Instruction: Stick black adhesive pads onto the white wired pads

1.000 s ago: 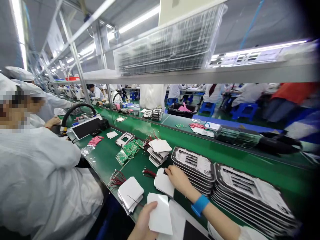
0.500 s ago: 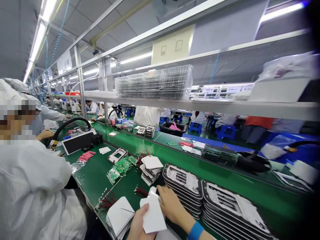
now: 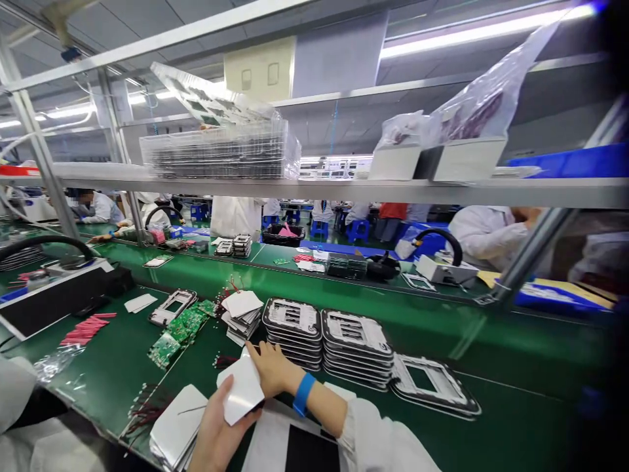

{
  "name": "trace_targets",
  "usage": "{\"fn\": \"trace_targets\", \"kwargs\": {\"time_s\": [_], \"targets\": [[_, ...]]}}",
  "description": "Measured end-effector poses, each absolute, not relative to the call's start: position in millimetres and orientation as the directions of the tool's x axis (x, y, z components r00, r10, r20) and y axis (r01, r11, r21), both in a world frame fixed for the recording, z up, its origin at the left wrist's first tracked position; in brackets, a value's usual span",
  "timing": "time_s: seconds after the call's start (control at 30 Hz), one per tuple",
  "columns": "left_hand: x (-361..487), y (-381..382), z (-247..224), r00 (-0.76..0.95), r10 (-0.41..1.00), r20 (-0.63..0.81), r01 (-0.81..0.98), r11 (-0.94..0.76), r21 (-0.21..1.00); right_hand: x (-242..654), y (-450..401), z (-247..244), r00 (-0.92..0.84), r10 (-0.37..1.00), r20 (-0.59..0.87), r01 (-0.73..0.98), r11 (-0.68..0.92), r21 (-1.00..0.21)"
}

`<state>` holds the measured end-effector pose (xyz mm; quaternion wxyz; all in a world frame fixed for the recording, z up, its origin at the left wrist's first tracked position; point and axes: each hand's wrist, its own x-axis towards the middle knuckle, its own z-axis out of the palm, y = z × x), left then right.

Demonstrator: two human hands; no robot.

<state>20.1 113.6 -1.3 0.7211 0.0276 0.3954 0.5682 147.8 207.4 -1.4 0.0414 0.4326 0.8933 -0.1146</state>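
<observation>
Two frame stacks (image 3: 293,328) stand near right hand (image 3: 270,370), grip unclear; left hand (image 3: 216,423) pinches card (image 3: 243,390).

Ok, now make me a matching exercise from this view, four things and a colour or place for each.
Column one:
1. white panel
2. wristband
3. circuit boards
4. heaped thin strips

Column two:
A. green
B. pink
C. held in the left hand
D. blue

Right pairs: 1-C, 2-D, 3-A, 4-B.
</observation>
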Motion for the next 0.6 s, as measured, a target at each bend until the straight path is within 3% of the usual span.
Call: {"fn": "trace_targets", "kwargs": {"time_s": [0.3,0.6], "targets": [[2,94,-8,-0.104,0.783,-0.613,-0.865,0.233,0.444,136,213,7,-0.591,0.772,-0.234,0.805,0.582,-0.112],[-15,76,14,-0.07,0.78,-0.622,-0.921,0.189,0.34,124,218,10,-0.543,0.779,-0.313,0.831,0.552,-0.069]]}}
